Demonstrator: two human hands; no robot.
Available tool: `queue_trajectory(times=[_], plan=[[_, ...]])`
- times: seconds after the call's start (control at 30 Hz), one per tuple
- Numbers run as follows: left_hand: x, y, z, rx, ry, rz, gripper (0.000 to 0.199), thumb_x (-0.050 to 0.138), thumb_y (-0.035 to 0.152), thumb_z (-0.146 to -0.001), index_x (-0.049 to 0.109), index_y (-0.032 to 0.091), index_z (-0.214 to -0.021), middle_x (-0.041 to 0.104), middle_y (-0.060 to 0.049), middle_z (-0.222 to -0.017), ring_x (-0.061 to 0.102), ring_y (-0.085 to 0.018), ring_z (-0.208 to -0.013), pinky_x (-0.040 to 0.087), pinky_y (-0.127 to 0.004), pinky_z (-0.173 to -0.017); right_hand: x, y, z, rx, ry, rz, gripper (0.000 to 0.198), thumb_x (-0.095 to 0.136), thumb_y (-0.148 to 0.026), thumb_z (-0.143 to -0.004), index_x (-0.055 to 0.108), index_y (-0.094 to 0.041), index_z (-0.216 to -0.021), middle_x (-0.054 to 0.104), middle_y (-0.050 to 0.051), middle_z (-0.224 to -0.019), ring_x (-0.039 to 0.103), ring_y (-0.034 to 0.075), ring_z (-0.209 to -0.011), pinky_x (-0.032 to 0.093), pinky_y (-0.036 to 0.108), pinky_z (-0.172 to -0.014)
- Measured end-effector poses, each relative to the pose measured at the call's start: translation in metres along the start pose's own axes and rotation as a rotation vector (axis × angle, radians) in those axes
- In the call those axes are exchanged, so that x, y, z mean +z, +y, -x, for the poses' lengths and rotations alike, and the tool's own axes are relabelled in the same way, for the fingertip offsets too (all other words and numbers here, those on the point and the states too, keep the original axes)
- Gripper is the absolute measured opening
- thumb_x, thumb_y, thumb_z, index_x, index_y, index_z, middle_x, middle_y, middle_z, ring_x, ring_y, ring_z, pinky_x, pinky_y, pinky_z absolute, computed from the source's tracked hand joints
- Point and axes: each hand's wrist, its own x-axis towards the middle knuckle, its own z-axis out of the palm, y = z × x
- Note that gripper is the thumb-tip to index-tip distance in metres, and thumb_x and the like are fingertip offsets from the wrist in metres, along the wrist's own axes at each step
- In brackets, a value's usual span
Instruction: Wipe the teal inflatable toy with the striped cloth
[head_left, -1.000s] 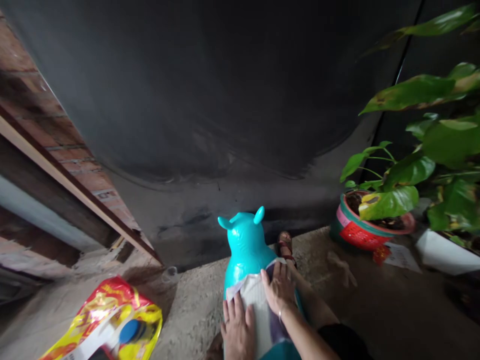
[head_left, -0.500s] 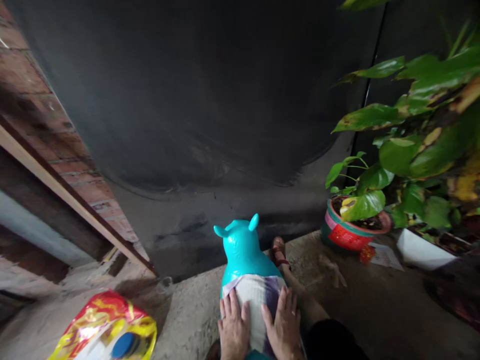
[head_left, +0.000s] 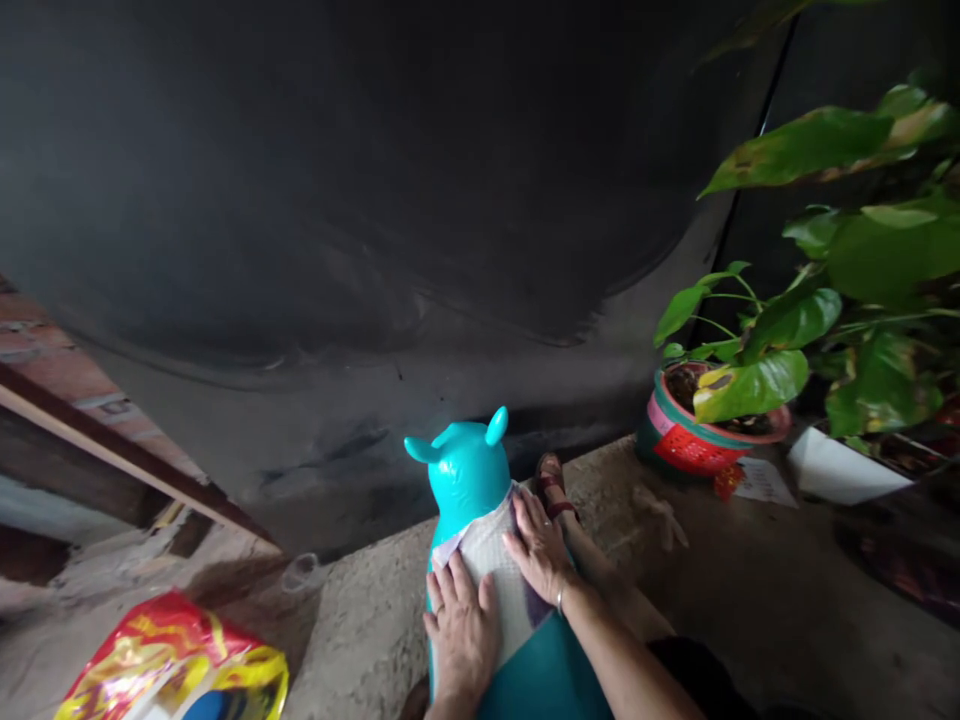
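A broad dark panel point(head_left: 375, 200) fills the far side of the scene, rising behind a rough concrete floor point(head_left: 360, 620), with a strip of brick wall point(head_left: 56, 360) and a slanting wooden beam point(head_left: 142, 475) at left. Broad-leaved green foliage point(head_left: 885, 260) crowds the right, above a round plant pot point(head_left: 697, 445) banded in red, pink and green and, just beside it, a white planter point(head_left: 844, 470). At near center, a glossy turquoise inflatable animal point(head_left: 465, 475) stands on the floor between the person's legs, its head toward the panel, its back directly beneath both hands. A red-and-yellow plastic bag point(head_left: 161, 640) lies at near left, well apart from it. Draped across the toy's back, behind its neck, a white cloth point(head_left: 487, 550) with purple sections separates the palms from the turquoise surface. The left hand point(head_left: 463, 630) lies flat on the cloth's left side, nearer the person, fingers extended; the right hand point(head_left: 538, 545) rests farther forward on the right side, open and slightly curved, neither gripping the fabric. Just beyond the right hand is a foot in a dark red sandal point(head_left: 552, 485). A blue cap point(head_left: 210, 705) shows on the bag, and a thin bracelet point(head_left: 559, 597) circles the right wrist.
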Motion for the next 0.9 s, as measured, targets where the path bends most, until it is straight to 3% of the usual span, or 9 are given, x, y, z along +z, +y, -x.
queue_trajectory(times=[0.13,0.33,0.47,0.6,0.67,0.8,0.9], plan=[[0.001,0.001,-0.003,0.001,0.029,0.040,0.062,0.019,0.042,-0.098,0.016,0.010,-0.150,0.018,-0.015,-0.160,0.016,-0.033,-0.147,0.033,-0.058,-0.113,0.002,-0.002,0.004,0.054,0.015,-0.001,0.059,0.032,-0.046,-0.099,0.018,-0.025,-0.152,0.017,0.004,-0.160,0.020,0.025,-0.147,0.032,0.051,-0.116],[-0.004,-0.005,0.006,0.031,0.023,0.072,0.060,0.017,0.041,-0.098,0.015,0.012,-0.150,0.019,-0.013,-0.160,0.014,-0.032,-0.148,0.032,-0.058,-0.114,0.011,-0.010,0.045,0.253,0.062,0.020,0.061,0.031,-0.051,-0.098,0.030,-0.019,-0.150,0.033,0.020,-0.152,0.033,0.036,-0.140,0.042,0.055,-0.106],[0.003,-0.011,0.025,0.143,0.093,0.061,0.058,0.021,0.042,-0.098,0.018,0.016,-0.150,0.014,-0.011,-0.161,0.008,-0.031,-0.149,0.028,-0.060,-0.115,0.028,-0.001,0.088,0.331,0.104,0.077,0.066,0.031,-0.054,-0.097,0.035,-0.011,-0.147,0.043,0.023,-0.144,0.043,0.035,-0.134,0.045,0.050,-0.105],[0.012,-0.022,0.058,0.255,0.144,0.076,0.054,0.021,0.041,-0.098,0.022,0.023,-0.149,0.010,-0.007,-0.161,0.007,-0.029,-0.149,0.027,-0.061,-0.116,0.065,0.008,0.151,0.386,0.217,0.109,0.073,0.031,-0.057,-0.094,0.044,-0.002,-0.140,0.049,0.028,-0.136,0.051,0.038,-0.126,0.047,0.048,-0.103],[0.015,-0.027,0.073,0.264,0.150,0.056,0.051,0.021,0.039,-0.098,0.025,0.026,-0.148,0.012,-0.005,-0.160,0.009,-0.028,-0.149,0.027,-0.061,-0.116,0.085,0.010,0.182,0.382,0.302,0.084,0.075,0.035,-0.061,-0.090,0.049,-0.004,-0.136,0.052,0.027,-0.133,0.053,0.040,-0.123,0.049,0.050,-0.100],[0.018,-0.033,0.087,0.224,0.119,-0.019,0.048,0.025,0.032,-0.098,0.031,0.027,-0.145,0.018,-0.004,-0.159,0.017,-0.028,-0.147,0.030,-0.060,-0.115,0.106,0.007,0.211,0.376,0.385,0.051,0.065,0.026,-0.060,-0.091,0.045,-0.025,-0.142,0.057,0.009,-0.131,0.048,0.035,-0.130,0.050,0.051,-0.098],[0.019,-0.031,0.083,0.193,0.119,-0.024,0.049,0.023,0.032,-0.098,0.030,0.026,-0.146,0.019,-0.004,-0.158,0.019,-0.027,-0.147,0.032,-0.058,-0.114,0.100,0.003,0.194,0.380,0.396,0.062,0.070,0.031,-0.060,-0.091,0.045,-0.014,-0.141,0.051,0.017,-0.138,0.046,0.038,-0.131,0.047,0.052,-0.101]])
